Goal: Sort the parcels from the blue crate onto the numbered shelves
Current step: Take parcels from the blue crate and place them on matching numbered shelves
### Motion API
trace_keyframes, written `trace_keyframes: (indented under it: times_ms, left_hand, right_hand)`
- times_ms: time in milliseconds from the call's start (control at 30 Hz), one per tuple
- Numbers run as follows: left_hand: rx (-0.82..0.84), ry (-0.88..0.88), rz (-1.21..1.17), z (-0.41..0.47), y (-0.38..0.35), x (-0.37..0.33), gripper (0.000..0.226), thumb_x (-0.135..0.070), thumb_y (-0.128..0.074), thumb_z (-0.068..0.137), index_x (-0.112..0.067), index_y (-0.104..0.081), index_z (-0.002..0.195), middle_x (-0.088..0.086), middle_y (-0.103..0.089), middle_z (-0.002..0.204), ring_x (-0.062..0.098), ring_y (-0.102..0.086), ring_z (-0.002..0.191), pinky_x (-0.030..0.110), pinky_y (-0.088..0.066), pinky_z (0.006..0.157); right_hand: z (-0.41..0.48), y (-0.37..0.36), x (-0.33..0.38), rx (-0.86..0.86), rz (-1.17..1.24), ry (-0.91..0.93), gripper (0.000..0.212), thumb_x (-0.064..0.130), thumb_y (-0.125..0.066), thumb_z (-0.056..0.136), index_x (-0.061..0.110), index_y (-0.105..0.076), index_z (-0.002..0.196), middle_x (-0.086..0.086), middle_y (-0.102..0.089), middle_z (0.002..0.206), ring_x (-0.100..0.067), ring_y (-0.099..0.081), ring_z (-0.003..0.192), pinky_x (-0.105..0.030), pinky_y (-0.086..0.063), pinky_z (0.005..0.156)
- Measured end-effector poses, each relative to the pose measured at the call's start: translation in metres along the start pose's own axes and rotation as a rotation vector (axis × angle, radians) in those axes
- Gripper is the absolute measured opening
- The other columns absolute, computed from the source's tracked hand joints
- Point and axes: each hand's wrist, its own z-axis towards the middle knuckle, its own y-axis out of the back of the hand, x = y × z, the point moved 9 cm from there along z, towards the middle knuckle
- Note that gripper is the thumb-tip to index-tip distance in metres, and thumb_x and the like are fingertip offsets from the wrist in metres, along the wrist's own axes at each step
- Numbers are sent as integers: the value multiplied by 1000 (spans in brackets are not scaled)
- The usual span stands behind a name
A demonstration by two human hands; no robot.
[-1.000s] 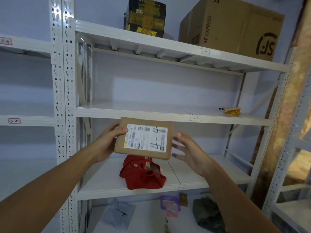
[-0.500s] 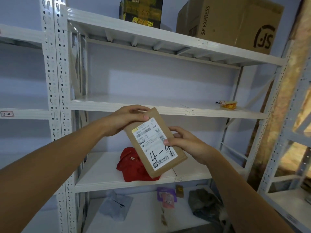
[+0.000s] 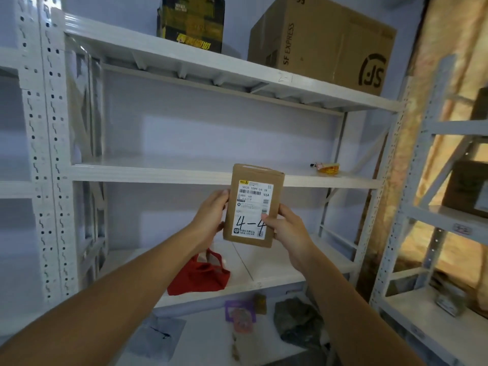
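The left hand (image 3: 211, 215) and right hand (image 3: 287, 228) grip a brown parcel (image 3: 253, 204) marked "4-4". Behind: white shelves (image 3: 158, 173), a red bag (image 3: 200, 278), a big box (image 3: 322, 40) saying "SF EXPRESS".

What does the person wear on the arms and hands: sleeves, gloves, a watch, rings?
Nothing worn shows. The left hand and the right hand have no gloves, and no ring is visible. The left forearm and the right forearm are bare to the frame's edge: no sleeve, watch or bracelet.
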Motion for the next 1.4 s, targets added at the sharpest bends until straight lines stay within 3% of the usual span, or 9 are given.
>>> trace_keyframes:
  times_ms: [100,433,567,700,833,933,1000,1267,1400]
  left_hand:
    - [-17,-48,114,2,-28,-2,35,-45,-38,105,-30,-67,119,-10,-75,108,7,-68,104,32,-53,83]
    - [-103,49,-47,-1,-86,25,45,-39,-27,106,-24,-69,95,-4,-78,80,13,-74,80,30,-51,68]
    - [-1,108,-163,-1,-96,37,37,-39,-33,105,-29,-68,107,-14,-77,80,8,-72,83,36,-54,77]
    - [124,110,-80,4,-103,39,48,-12,-48,92,-35,-53,134,-6,-73,110,18,-68,103,46,-57,90]
    - [288,105,20,-1,-128,43,71,3,-51,89,-39,-39,145,-5,-67,126,17,-68,104,37,-58,74]
    - [406,96,58,-10,-162,53,77,6,-53,89,-37,-33,149,-5,-64,125,14,-65,104,33,-55,73]
    - [495,89,47,-24,-194,61,74,6,-53,89,-34,-35,147,-5,-64,123,18,-64,109,33,-55,77]
    - [814,130,-8,-153,-378,86,64,12,-53,85,-30,-44,132,-2,-67,110,24,-66,104,36,-57,76]
    - [996,114,-43,-259,-481,82,68,18,-52,82,-17,-43,140,12,-68,119,26,-67,99,42,-60,80]
  right_hand:
    - [-6,18,-7,-40,40,-49,32,11,-60,101,28,-62,128,6,-73,120,-16,-71,107,-48,-57,99]
    - [-9,51,-8,-104,32,-110,59,-5,-54,91,25,-42,140,5,-66,114,-8,-64,95,-23,-51,67]
    - [-6,58,-3,-96,-55,-100,54,-7,-54,89,25,-50,133,2,-67,121,-13,-65,100,-22,-50,67]
    - [-7,65,-7,-123,-115,-128,48,-4,-57,89,16,-50,132,-1,-67,124,-11,-66,94,-20,-52,66]
    - [-25,86,-14,-230,-149,-169,51,-4,-60,91,16,-44,135,0,-61,119,-10,-61,88,-19,-48,61]
    - [-49,115,-27,-326,-160,-228,53,-2,-61,92,18,-44,138,2,-59,117,-18,-59,106,-31,-56,82]
    - [-75,140,-35,-401,-169,-262,53,0,-61,91,21,-44,136,5,-60,113,-20,-59,110,-41,-57,94]
    - [-250,291,-49,-742,-243,-304,38,18,-67,79,26,-66,116,2,-76,113,-20,-71,106,-48,-57,98]
    - [-375,375,-42,-944,-242,-351,32,10,-67,85,24,-63,113,1,-76,115,-20,-73,105,-46,-58,97]
